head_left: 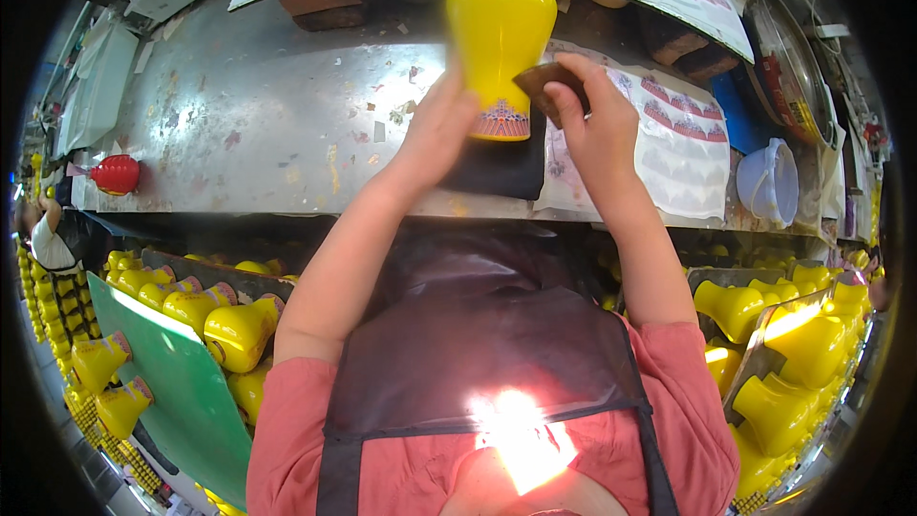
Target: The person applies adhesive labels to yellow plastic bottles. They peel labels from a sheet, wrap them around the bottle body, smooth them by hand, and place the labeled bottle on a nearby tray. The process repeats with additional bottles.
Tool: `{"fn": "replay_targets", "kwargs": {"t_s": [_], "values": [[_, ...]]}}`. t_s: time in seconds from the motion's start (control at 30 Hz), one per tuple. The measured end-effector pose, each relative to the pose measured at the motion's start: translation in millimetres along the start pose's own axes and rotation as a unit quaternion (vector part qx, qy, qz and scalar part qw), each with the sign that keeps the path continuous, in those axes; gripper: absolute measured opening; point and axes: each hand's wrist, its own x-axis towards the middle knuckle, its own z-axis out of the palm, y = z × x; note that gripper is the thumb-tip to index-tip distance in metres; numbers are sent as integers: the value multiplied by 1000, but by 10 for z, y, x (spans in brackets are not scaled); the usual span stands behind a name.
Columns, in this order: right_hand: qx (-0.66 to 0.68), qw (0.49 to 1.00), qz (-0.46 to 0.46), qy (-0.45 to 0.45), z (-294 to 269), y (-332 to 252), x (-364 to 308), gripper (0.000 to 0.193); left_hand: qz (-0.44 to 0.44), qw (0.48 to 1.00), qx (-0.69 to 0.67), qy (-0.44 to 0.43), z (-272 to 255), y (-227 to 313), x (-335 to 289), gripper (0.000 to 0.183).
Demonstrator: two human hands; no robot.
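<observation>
A glossy yellow vase (502, 24) stands out over the bench, its neck end far from me and its base toward me. A patterned decal band (503, 120) in red and blue wraps the base end. My left hand (441, 124), smeared by motion, grips the vase's lower left side; some fingers are hidden. Between the thumb and fingers of my right hand (594, 105) is a thin brown scraper (551, 88), its corner at the vase's right side. Below the base end lies a dark cloth pad (492, 172).
Decal sheets (680, 167) lie right of the vase, beside a pale bucket (767, 183). A red container (117, 175) sits at the bench's left. Yellow vases (239, 333) fill racks on both sides below the bench, near a green board (162, 392). Bricks (330, 2) prop a white board behind.
</observation>
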Motion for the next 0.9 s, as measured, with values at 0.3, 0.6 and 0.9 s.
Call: {"fn": "replay_targets", "kwargs": {"t_s": [0.3, 0.6, 0.9], "values": [[-15, 994, -72, -79, -177, -178, 56, 29, 26, 997, -28, 72, 2, 173, 342, 85], [18, 997, -36, -62, -164, 59, 90, 26, -38, 984, -164, 53, -6, 321, 479, 95], [51, 997, -54, -10, 46, 37, -548, 24, -27, 981, -185, 42, -81, 168, 533, 85]]}}
